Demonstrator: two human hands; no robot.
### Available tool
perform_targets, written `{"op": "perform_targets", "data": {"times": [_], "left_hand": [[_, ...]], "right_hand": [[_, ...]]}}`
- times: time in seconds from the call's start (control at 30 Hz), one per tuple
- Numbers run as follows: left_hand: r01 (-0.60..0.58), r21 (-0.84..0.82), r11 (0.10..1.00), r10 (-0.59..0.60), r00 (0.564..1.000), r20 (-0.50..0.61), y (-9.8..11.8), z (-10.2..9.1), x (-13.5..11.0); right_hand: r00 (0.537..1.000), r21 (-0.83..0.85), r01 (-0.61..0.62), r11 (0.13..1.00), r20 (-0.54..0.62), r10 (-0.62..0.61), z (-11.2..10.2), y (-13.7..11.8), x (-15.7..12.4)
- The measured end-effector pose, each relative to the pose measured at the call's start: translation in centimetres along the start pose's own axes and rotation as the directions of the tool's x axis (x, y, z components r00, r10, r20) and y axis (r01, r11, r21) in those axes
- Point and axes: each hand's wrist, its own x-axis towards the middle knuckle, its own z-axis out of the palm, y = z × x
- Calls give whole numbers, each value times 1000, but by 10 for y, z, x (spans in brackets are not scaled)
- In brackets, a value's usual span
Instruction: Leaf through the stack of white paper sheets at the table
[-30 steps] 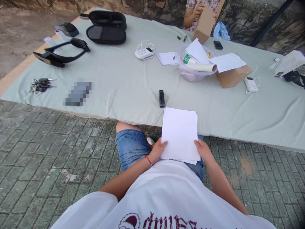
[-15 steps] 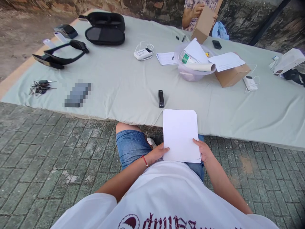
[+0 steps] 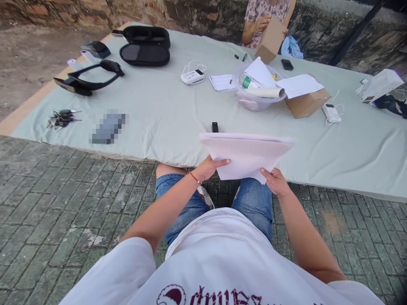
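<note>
A stack of white paper [image 3: 243, 154] is raised and tilted over the table's near edge, its far edge blurred by motion. My left hand [image 3: 208, 167] grips the near left part, thumb on top and fingers underneath. On the near right corner my right hand [image 3: 276, 181] holds the stack in the same way. Just beyond the sheets lies a small black stapler [image 3: 215, 127], its near part hidden by the paper.
Keys [image 3: 62, 118] and a pixelated flat object [image 3: 108, 128] lie left, near a black headset [image 3: 89, 80] and an open black case [image 3: 144, 55]. A plastic basin [image 3: 254, 103] and cardboard box [image 3: 308, 106] stand right. Across the table, a person holds another box [image 3: 270, 40].
Both hands have lifted the paper stack forward from my lap and tilted it up. The stack now covers part of the stapler. The view has shifted slightly.
</note>
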Motion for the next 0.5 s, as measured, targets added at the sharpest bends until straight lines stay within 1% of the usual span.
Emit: {"op": "perform_targets", "data": {"times": [0.07,0.1,0.17,0.2,0.27,0.37,0.43,0.5], "left_hand": [[-123,128,984,118,992,47,27,9,18],[-181,190,965,169,983,78,40,12,25],[-271,305,913,236,960,148,61,16,36],[-297,357,886,249,952,176,67,17,41],[-315,439,841,242,946,215,72,14,47],[-280,514,811,186,956,227,64,6,55],[-257,541,801,147,960,238,58,2,59],[-264,543,797,122,951,284,57,2,63]], "right_hand": [[989,-43,119,992,-79,-122,-5,-13,21],[980,-71,156,985,-118,-163,-7,-19,30],[969,-116,185,976,-147,-201,-11,-28,45],[966,-124,196,973,-144,-214,-12,-30,50],[966,-114,218,969,-120,-231,-13,-30,58],[974,-95,193,977,-103,-202,-13,-24,66],[982,-128,152,980,-95,-165,-14,-22,71],[987,-198,140,970,-46,-152,-15,-24,74]]}}
